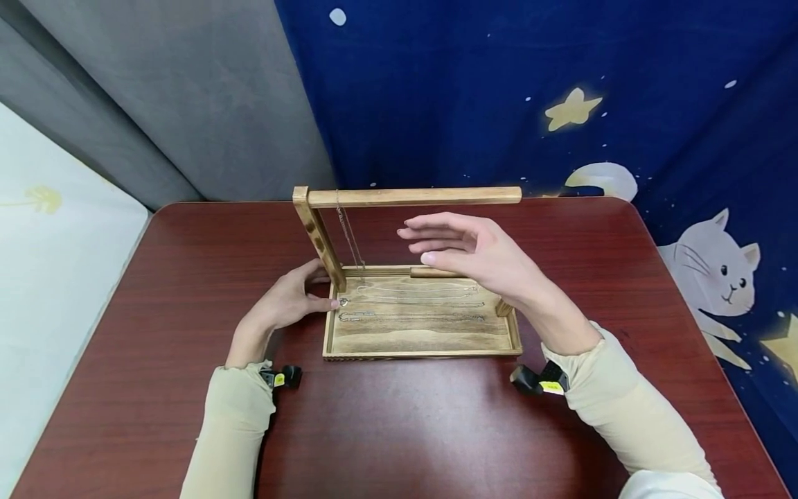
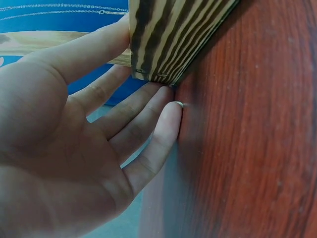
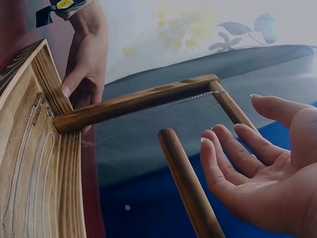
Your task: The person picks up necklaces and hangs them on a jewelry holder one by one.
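A wooden jewelry stand (image 1: pixel 424 350) has a shallow tray base, a left post (image 1: pixel 321 239) and a long top bar (image 1: pixel 430 197). One thin chain necklace (image 1: pixel 345 225) hangs from that bar near the post. Several silvery necklaces (image 1: pixel 411 318) lie side by side in the tray. My left hand (image 1: pixel 283 299) holds the stand's left end, thumb on the tray rim and fingers behind the post; the left wrist view shows the fingertips (image 2: pixel 171 106) against its outer side. Above the tray's right half, my right hand (image 1: pixel 480 253) is raised with loosely bent, empty fingers.
A shorter lower bar (image 3: pixel 185 178) sits behind the tray, partly hidden by the right hand in the head view. The stand rests on a reddish-brown table (image 1: pixel 399 430). Behind it hang a grey curtain (image 1: pixel 187 90) and a blue curtain (image 1: pixel 449 90).
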`<state>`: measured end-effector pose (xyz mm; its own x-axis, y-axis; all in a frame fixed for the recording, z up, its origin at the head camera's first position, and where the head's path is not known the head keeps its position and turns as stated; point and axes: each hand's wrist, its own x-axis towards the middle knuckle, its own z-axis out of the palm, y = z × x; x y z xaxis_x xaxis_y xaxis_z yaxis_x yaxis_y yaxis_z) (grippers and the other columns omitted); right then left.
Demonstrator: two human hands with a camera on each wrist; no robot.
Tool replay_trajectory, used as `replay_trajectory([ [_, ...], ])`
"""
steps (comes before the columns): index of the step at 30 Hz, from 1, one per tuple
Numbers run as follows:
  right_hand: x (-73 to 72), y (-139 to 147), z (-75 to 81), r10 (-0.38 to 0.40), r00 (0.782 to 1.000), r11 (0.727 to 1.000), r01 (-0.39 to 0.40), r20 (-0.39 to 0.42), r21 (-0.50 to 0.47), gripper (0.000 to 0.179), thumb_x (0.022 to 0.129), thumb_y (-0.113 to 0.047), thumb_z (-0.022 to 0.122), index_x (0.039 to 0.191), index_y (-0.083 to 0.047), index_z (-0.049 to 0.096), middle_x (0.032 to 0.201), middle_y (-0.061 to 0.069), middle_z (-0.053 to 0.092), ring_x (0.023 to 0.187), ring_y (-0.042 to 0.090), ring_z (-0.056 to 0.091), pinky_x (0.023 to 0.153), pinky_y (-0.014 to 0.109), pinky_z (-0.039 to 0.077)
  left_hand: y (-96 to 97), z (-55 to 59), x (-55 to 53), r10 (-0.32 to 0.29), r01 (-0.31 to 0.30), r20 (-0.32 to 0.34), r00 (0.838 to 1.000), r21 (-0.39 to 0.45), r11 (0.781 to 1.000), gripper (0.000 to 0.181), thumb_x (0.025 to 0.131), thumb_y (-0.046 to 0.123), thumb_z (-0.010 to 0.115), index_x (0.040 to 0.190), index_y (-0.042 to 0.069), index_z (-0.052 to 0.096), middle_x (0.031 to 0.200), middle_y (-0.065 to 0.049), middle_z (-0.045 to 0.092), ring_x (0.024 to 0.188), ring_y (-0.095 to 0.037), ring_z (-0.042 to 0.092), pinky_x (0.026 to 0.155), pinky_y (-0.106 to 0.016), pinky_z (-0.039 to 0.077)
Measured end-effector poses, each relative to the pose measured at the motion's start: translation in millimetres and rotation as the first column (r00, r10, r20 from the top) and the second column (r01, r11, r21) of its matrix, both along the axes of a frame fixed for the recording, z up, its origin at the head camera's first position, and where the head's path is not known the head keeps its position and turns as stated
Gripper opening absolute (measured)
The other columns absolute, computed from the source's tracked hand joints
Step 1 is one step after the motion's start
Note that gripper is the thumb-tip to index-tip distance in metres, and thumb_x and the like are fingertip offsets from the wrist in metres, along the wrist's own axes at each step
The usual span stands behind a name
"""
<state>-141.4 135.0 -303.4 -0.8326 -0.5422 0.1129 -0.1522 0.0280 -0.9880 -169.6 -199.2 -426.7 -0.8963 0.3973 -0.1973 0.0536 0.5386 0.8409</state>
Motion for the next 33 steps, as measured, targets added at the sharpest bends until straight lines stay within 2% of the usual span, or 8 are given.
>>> replay_trajectory([
  [6,5.0,13.2,-2.3,-0.041,0.999,0.999,0.041,0.016,-0.002,0.042,0.095,-0.008,0.067,0.137,-0.01,0.06,0.132,0.006,0.064,0.12,0.026,0.061,0.097,0.037,0.05,0.0,-0.3,-0.6,-0.007,0.008,-0.007,1.0,0.004,1.0,0.063,0.084,0.006,0.08,0.138,0.007,0.05,0.131,-0.017,0.06,0.109,-0.028,0.065,0.085,-0.037,0.054],
  [12,7.2,25.3,-5.3,-0.051,0.999,0.998,0.051,-0.013,-0.022,0.044,0.095,-0.004,0.066,0.138,-0.003,0.057,0.136,0.012,0.061,0.121,0.029,0.06,0.098,0.036,0.049,0.6,0.1,-0.8,-0.025,0.025,-0.021,0.999,0.004,1.0,0.061,0.084,0.005,0.08,0.137,0.007,0.05,0.131,-0.017,0.061,0.114,-0.029,0.062,0.083,-0.035,0.055],
  [18,7.7,30.3,-7.7,-0.056,0.998,0.998,0.056,-0.004,-0.006,0.043,0.095,-0.005,0.067,0.136,-0.007,0.059,0.135,0.015,0.061,0.12,0.029,0.06,0.097,0.037,0.05,0.1,0.1,0.1,-0.016,0.016,-0.006,1.0,0.016,1.0,0.064,0.084,0.004,0.079,0.14,0.007,0.048,0.132,-0.018,0.059,0.116,-0.031,0.061,0.082,-0.035,0.056],
  [21,8.2,32.3,-10.2,-0.063,0.998,0.998,0.064,0.001,-0.006,0.043,0.094,-0.004,0.067,0.137,-0.003,0.057,0.134,0.014,0.061,0.12,0.03,0.061,0.097,0.037,0.05,-0.7,-0.5,0.1,-0.016,0.016,-0.002,1.0,0.021,1.0,0.063,0.085,0.005,0.079,0.14,0.007,0.049,0.132,-0.018,0.059,0.114,-0.03,0.063,0.082,-0.035,0.055],
  [27,11.4,39.3,-12.7,-0.072,0.997,0.997,0.071,-0.014,-0.019,0.043,0.094,-0.002,0.066,0.136,-0.004,0.058,0.135,0.013,0.061,0.119,0.03,0.061,0.096,0.038,0.05,-2.2,-1.5,-0.3,-0.017,0.017,-0.005,1.0,0.013,1.0,0.061,0.085,0.008,0.08,0.138,0.008,0.05,0.132,-0.018,0.06,0.106,-0.028,0.067,0.084,-0.036,0.054],
  [33,17.9,45.9,-14.5,-0.073,0.997,0.997,0.072,-0.028,-0.033,0.043,0.095,0.001,0.064,0.137,0.0,0.055,0.135,0.014,0.06,0.119,0.032,0.061,0.097,0.039,0.049,-1.7,-1.2,-0.9,-0.024,0.025,-0.017,1.0,0.003,1.0,0.063,0.085,0.008,0.08,0.139,0.007,0.049,0.131,-0.017,0.06,0.107,-0.027,0.067,0.085,-0.036,0.053],
])
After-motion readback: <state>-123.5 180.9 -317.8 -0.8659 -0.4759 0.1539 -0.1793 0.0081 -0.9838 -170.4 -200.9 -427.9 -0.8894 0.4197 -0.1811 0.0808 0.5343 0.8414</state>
